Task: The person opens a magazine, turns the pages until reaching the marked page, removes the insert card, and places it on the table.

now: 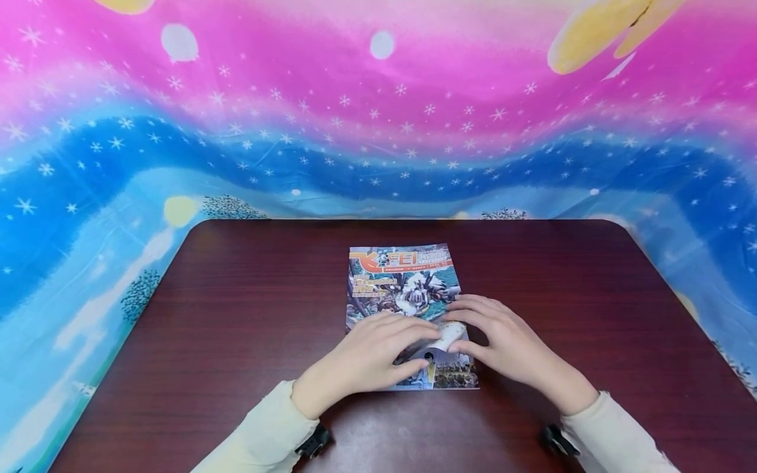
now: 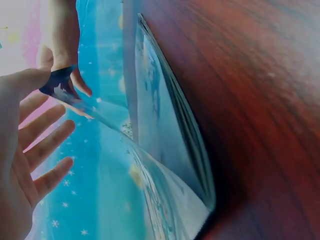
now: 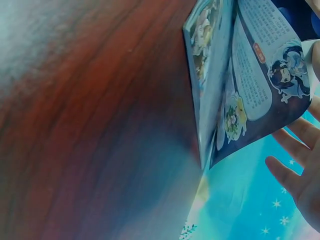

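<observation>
A magazine (image 1: pixel 405 263) with a colourful illustrated cover lies on the table, its lower part under both hands. Its page edges fan apart in the left wrist view, where a lifted leaf curves up to a dark corner (image 2: pixel 61 82). My left hand (image 1: pixel 378 348) reaches over the magazine from the left, fingers spread and thumb tip right at that corner. From the other side, my right hand (image 1: pixel 508 338) holds the raised leaf's edge between thumb and fingers. The right wrist view shows that printed page (image 3: pixel 257 75), with text and cartoon figures, bent upward in front of the right fingers.
The dark red wooden table (image 1: pixel 266 282) extends around the magazine, with rounded far corners. Behind and beside it hangs a pink and blue cloth (image 1: pixel 355 131) with snowflakes. Black bands (image 1: pixel 313 441) sit at both sleeve cuffs.
</observation>
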Demonstrator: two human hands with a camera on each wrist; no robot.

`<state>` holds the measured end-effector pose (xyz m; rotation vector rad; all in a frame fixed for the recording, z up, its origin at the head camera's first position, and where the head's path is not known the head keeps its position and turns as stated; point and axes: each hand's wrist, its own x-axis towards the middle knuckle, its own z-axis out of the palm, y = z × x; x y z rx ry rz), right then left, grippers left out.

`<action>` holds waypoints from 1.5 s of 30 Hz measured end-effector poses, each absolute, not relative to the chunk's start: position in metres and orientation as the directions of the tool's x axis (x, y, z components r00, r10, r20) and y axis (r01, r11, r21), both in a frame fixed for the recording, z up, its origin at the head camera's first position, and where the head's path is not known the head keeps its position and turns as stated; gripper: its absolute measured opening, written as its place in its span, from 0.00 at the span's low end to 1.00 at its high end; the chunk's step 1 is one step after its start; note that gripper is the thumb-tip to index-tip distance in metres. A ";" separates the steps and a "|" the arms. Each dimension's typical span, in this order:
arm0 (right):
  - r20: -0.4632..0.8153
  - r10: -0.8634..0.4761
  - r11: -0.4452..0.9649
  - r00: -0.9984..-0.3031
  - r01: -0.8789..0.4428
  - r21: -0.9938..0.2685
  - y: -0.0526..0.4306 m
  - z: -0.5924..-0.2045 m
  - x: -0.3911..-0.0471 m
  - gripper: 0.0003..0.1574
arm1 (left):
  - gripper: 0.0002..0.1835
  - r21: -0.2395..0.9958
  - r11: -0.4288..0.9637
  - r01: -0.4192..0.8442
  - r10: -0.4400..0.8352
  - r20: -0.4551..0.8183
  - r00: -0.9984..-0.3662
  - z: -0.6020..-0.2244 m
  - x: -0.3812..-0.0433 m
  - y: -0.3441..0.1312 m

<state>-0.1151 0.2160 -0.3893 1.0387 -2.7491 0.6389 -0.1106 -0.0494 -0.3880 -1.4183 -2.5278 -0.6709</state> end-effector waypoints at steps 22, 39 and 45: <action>0.410 -0.606 0.636 -0.681 -0.725 -0.264 0.208 -0.372 -0.109 0.30 | 0.20 0.067 0.429 0.901 0.764 0.506 -0.401 -0.372 -0.103 -0.053; 0.474 -0.558 0.630 -0.681 -0.719 -0.292 0.214 -0.372 -0.101 0.24 | 0.30 0.228 0.643 0.731 0.520 0.570 -0.636 -0.369 -0.102 -0.088; 0.432 -0.573 0.650 -0.696 -0.707 -0.278 0.220 -0.385 -0.098 0.20 | 0.31 0.284 0.676 0.680 0.402 0.632 -0.663 -0.367 -0.097 -0.115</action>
